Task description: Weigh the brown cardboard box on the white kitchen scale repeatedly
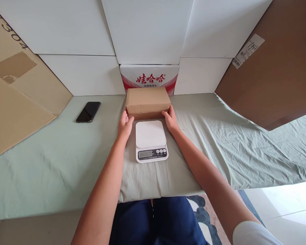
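Note:
A closed brown cardboard box is between my two hands, in front of the printed white and red carton. My left hand grips its left end near the lower front corner, thumb at the front. Around the right end curls my right hand, its thumb on the front face. Most of the fingers are hidden behind the box's ends. Directly in front of the box, between my forearms, lies a white kitchen scale with a bare platform. Its grey display and buttons face me, and no digits can be made out.
A black smartphone lies on the green cloth to the left. Large cardboard sheets stand at the left and right. White panels and a white and red carton form the back. The table's front edge is by my lap.

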Demonstrator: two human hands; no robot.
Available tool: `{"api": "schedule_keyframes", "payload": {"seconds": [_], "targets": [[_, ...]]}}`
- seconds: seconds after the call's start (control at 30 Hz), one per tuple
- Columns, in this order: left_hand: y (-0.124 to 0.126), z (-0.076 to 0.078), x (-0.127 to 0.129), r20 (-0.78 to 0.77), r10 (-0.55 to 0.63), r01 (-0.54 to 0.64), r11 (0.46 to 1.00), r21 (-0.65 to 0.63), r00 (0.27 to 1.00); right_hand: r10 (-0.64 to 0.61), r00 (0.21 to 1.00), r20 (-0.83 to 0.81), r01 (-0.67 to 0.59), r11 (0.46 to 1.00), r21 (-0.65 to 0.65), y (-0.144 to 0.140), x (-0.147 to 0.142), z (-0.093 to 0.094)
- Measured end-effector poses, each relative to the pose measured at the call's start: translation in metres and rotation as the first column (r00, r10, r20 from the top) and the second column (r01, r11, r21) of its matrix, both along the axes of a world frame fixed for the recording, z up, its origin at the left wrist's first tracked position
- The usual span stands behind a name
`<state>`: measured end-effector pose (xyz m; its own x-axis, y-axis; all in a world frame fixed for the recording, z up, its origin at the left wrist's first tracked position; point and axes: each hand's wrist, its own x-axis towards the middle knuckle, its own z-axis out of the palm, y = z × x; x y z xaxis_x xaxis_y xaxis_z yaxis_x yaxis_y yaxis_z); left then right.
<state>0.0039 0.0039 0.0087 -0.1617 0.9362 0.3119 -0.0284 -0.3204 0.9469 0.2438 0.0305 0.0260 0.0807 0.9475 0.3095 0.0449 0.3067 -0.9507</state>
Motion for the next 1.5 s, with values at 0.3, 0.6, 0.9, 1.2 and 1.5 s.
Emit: {"api": "schedule_keyframes", "payload": {"seconds": [0.3, 0.6, 0.9, 1.2, 1.5], "targets": [[0.000, 0.003, 0.002, -0.018, -0.007, 0.006, 1.000, -0.018, 1.000, 0.023, 0.999, 0.043, -0.023, 1.000, 0.012, -0.004, -0.001, 0.003], [-0.033, 0.035, 0.000, -0.071, 0.014, -0.009, 0.998, 0.059, 0.997, 0.096, 0.995, 0.038, -0.101, 0.982, 0.159, -0.036, -0.003, 0.024], [-0.131, 0.041, 0.009, -0.196, 0.204, -0.179, 0.974, 0.139, 0.959, 0.150, 0.983, 0.109, -0.171, 0.960, 0.222, -0.131, 0.011, 0.024], [-0.159, 0.018, 0.009, -0.248, 0.206, -0.180, 0.976, 0.125, 0.947, 0.119, 0.990, 0.080, -0.132, 0.974, 0.184, -0.151, 0.015, 0.007], [-0.167, 0.015, 0.010, -0.263, 0.233, -0.219, 0.972, 0.082, 0.936, 0.091, 0.994, 0.059, -0.099, 0.986, 0.132, -0.153, 0.013, 0.008]]}}
